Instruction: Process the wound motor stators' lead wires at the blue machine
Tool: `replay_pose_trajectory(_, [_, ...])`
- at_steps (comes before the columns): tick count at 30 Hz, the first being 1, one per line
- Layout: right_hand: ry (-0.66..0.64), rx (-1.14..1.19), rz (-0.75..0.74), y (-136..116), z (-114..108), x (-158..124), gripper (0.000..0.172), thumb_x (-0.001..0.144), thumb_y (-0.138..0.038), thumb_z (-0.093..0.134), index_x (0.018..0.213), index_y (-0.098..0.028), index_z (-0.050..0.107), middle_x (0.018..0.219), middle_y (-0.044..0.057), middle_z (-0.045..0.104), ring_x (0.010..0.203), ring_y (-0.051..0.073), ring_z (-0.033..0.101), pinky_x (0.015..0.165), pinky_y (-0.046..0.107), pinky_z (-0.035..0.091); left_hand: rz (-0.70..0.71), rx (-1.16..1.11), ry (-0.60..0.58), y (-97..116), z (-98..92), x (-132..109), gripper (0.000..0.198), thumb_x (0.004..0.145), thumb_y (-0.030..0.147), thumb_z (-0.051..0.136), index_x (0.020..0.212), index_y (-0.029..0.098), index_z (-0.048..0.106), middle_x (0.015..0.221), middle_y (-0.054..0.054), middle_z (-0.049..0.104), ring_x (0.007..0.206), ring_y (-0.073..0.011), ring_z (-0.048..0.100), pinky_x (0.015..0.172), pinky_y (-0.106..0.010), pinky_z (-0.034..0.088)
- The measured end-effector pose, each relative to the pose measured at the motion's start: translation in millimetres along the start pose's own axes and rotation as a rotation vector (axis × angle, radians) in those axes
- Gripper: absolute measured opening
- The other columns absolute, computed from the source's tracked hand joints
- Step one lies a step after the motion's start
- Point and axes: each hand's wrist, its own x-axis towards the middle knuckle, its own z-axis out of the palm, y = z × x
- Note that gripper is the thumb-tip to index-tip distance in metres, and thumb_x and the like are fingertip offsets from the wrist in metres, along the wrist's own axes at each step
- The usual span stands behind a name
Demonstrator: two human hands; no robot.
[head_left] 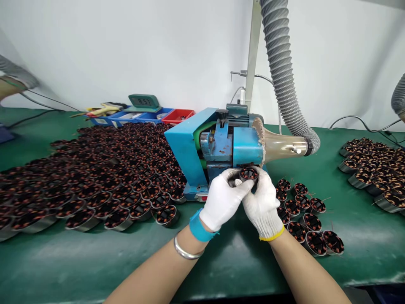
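Both gloved hands at the front of the blue machine [190, 143], mid-tabletop. My left hand [223, 198] and right hand [261, 202] meet around one coil [248, 173], fingers of both closed on its rim. I hold it just under the machine's front face, above the green tabletop [95, 261]. A silver bangle [185, 252] sits on my left wrist.

A clear funnel [281, 145] joins the machine's right side to a grey ribbed hose [281, 71] that rises out of view.

Loose stock, uncontained: a broad heap of coils [104, 169] covers the left half of the tabletop. A small cluster [303, 215] lies just right of my right hand, and another pile [373, 169] lies near the right edge.

Containers, far edge behind the heap: a row of blue trays [126, 118], with yellow-handled tools [101, 111] lying at their left end, and a red tray [180, 115] whose contents I cannot make out. A green clock [144, 101] rests on top of the blue trays.
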Motion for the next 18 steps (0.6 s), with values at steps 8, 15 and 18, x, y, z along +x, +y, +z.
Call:
replay_pose_trajectory(8, [-0.173,0.059,-0.305,2,-16,-17,0.043,0.074,-0.027,0.066,0.116,-0.022,0.057,0.127,0.01,0.055,0.12,0.028,0.052,0.103,0.045,0.044,0.039,-0.022,-0.305,-4,-25.1,-21,0.062,0.06,0.014,0.068,0.119,0.017,0.052,0.124,-0.011,0.063,0.115,-0.0283,0.059,0.097,-0.042,0.05])
replay_pose_trajectory(15, [-0.344,0.113,-0.094,0,-25,-17,0.074,0.065,-0.025,0.071,0.134,-0.023,0.045,0.14,0.01,0.047,0.123,0.029,0.052,0.102,0.044,0.046,-0.107,-0.109,-0.436,-2,-46.2,-12,0.049,0.058,0.018,0.077,0.105,0.017,0.063,0.107,-0.009,0.071,0.102,-0.0292,0.066,0.091,-0.044,0.053])
replay_pose_trajectory(18, [-0.264,0.126,0.077,-1,-17,-25,0.065,0.068,-0.027,0.071,0.129,-0.024,0.049,0.122,0.007,0.06,0.11,0.026,0.061,0.095,0.042,0.051,-0.077,-0.053,-0.118,-6,-36.0,-12,0.048,0.053,0.021,0.08,0.096,0.016,0.06,0.094,-0.007,0.072,0.089,-0.0258,0.068,0.083,-0.041,0.055])
